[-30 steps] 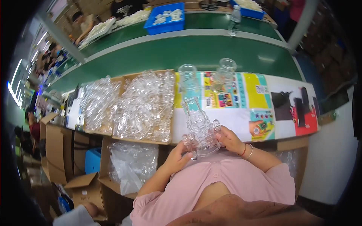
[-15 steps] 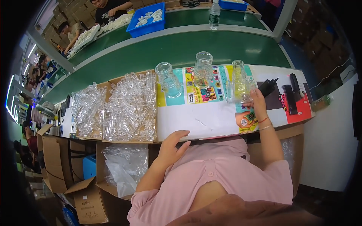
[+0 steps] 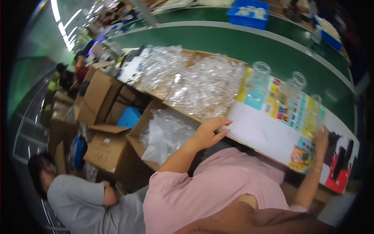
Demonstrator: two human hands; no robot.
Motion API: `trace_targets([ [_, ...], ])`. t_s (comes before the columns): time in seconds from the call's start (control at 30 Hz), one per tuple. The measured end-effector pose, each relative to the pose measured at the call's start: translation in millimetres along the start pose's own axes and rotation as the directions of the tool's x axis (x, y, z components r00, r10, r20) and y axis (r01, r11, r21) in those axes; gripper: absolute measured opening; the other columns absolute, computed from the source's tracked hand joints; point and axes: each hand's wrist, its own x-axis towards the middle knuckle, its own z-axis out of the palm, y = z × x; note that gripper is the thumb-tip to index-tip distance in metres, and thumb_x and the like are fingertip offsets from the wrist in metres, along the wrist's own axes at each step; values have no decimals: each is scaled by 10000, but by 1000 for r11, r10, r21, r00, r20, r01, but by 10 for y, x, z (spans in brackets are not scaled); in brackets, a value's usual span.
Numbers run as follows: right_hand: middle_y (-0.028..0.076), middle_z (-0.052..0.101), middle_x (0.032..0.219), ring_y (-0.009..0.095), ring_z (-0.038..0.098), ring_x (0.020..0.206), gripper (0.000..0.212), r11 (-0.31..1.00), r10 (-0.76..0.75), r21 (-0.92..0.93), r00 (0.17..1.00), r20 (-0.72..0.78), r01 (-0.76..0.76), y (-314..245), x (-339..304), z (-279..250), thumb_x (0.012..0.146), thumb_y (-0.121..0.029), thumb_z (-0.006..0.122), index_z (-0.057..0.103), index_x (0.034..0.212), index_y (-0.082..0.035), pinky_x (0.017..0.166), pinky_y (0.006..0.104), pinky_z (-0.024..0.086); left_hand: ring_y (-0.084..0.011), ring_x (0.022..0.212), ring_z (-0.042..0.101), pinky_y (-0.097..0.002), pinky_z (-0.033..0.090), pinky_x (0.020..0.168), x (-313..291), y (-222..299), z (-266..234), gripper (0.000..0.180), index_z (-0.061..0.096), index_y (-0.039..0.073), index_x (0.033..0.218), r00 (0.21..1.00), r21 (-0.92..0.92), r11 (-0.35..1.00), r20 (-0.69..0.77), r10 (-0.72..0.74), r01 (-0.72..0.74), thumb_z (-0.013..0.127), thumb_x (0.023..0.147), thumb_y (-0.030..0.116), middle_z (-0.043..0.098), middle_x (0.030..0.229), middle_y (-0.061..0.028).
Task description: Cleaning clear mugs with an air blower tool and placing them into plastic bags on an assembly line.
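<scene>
My left hand (image 3: 212, 132) hovers at the front edge of the white board (image 3: 259, 128), thumb and fingers apart, holding nothing I can see. On the right, my right hand (image 3: 321, 141) is closed at the lower side of a clear, bottle-shaped vessel (image 3: 311, 119); motion blur softens its fingertips. Two more clear vessels, one on the left (image 3: 258, 80) and one in the middle (image 3: 290, 87), stand upright along the board's far side on colourful printed card. Left of the board, a shallow carton (image 3: 239, 85) is heaped with clear plastic parts (image 3: 206, 85).
Another heap of clear parts (image 3: 161, 68) lies farther left. Black objects (image 3: 343, 160) rest at the board's right end. Behind runs a green bench (image 3: 202, 39) with a blue tray (image 3: 248, 15). Below left are open cartons (image 3: 107, 150), and a person in grey (image 3: 83, 202) is close by.
My view has swung left, so the board and vessels appear farther right and tilted. A person in grey has come into view at lower left. Both hands stay near the same spots on the board.
</scene>
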Motion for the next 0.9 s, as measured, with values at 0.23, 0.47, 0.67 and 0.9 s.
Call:
trace_targets([
  [0.23, 123, 563, 917, 157, 546, 747, 377, 977, -191, -127, 970, -151, 173, -52, -509, -50, 930, -258, 413, 412, 1232, -33, 671, 271, 461, -148, 709, 537, -259, 432, 646, 125, -766, -802, 146, 596, 16, 906, 694, 128, 943, -708, -130, 308, 612, 768, 61, 570, 784, -79],
  [0.47, 142, 540, 1059, 201, 547, 929, 336, 917, -385, -263, 833, -397, 299, 326, -887, -237, 910, -181, 467, 450, 1189, 4, 802, 292, 433, -315, 1074, 425, -404, 326, 929, 93, -1970, -1801, 328, 544, 29, 998, 578, 423, 685, -816, 4, 593, 656, 714, 146, 487, 1072, -148],
  [0.67, 162, 483, 1132, 229, 522, 986, 394, 992, -118, -30, 800, -588, 125, 741, -727, -390, 893, -162, 498, 372, 1210, 36, 843, 308, 435, -313, 983, 499, -384, 369, 895, 281, -2006, -1853, 264, 598, 50, 938, 740, 534, 667, -671, -41, 521, 652, 712, 176, 560, 948, -130],
  [0.9, 182, 365, 1296, 249, 432, 1144, 466, 985, -103, 69, 866, -490, 157, 928, -520, -366, 874, -108, 503, 303, 1276, 19, 945, 331, 371, -307, 783, 608, -373, 477, 706, 279, -2060, -1755, 260, 637, 86, 968, 803, 538, 597, -395, -446, 596, 624, 736, 203, 640, 846, -144],
])
